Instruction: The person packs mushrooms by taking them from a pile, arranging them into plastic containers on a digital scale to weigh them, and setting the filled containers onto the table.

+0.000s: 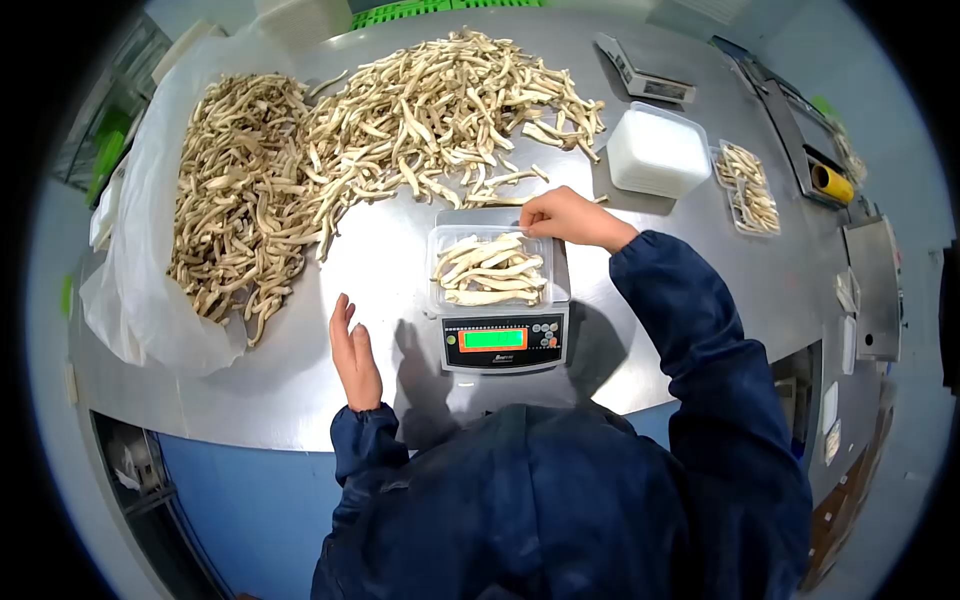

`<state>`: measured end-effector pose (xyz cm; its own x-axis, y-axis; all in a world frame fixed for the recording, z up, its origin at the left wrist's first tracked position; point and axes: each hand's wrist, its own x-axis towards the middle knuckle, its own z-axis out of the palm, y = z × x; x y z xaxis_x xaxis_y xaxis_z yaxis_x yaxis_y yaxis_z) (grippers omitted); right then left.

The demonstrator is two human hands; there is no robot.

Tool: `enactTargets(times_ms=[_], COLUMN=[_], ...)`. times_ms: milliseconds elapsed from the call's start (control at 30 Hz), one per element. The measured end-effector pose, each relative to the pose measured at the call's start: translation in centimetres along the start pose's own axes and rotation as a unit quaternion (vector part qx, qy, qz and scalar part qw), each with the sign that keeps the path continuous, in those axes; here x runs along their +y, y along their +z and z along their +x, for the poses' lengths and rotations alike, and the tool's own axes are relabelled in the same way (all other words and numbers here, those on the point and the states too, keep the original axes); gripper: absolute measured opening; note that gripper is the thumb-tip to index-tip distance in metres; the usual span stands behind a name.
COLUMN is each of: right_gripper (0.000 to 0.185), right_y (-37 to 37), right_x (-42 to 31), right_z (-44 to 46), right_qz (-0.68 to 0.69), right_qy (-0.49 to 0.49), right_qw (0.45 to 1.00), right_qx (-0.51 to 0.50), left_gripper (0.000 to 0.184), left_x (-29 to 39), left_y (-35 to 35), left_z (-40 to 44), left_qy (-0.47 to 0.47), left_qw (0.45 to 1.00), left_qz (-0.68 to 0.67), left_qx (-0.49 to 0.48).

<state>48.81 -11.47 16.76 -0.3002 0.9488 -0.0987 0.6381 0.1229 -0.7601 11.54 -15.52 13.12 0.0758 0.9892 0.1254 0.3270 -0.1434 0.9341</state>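
Note:
A clear plastic tray [436,290] with pale, elongated mushrooms [492,268] in it rests on a digital scale [505,342] whose display glows green. At the tray's upper right corner is my right hand [570,217], its fingers pressed together; what they hold, if anything, is too small to make out. My left hand [356,360] is to the left of the scale, above the metal table, its fingers apart and nothing in it. A large heap of loose mushrooms [440,110] lies beyond the scale.
On the left, a white plastic bag [150,240] holds darker mushrooms. A stack of empty trays [657,150] stands at the upper right, beside filled trays [748,190]. Another scale [650,82] sits behind the stack. The steel table's [260,400] front edge is near me.

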Motion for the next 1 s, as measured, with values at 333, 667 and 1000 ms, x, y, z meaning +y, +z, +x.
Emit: enactTargets(times_ms=[333, 667, 1000], right_gripper=[0.014, 0.005, 0.014], right_y=[-2.6, -1.8, -1.5], right_x=[4.2, 15.8, 26.9], right_z=[-18.9, -37.3, -35.7], right_qz=[0.201, 0.225, 0.365], right_qy=[0.207, 0.310, 0.272], right_qw=[0.910, 0.627, 0.360], right_qx=[0.298, 0.678, 0.814], left_gripper=[0.047, 0.049, 0.048], left_x=[-1.8, -2.0, -2.8], left_y=[0.6, 1.1, -0.4], left_z=[1.8, 3.4, 2.8], left_qy=[0.006, 0.041, 0.023], left_qw=[1.000, 0.999, 0.999], left_qz=[-0.019, 0.014, 0.025], left_qx=[-0.002, -0.024, -0.004])
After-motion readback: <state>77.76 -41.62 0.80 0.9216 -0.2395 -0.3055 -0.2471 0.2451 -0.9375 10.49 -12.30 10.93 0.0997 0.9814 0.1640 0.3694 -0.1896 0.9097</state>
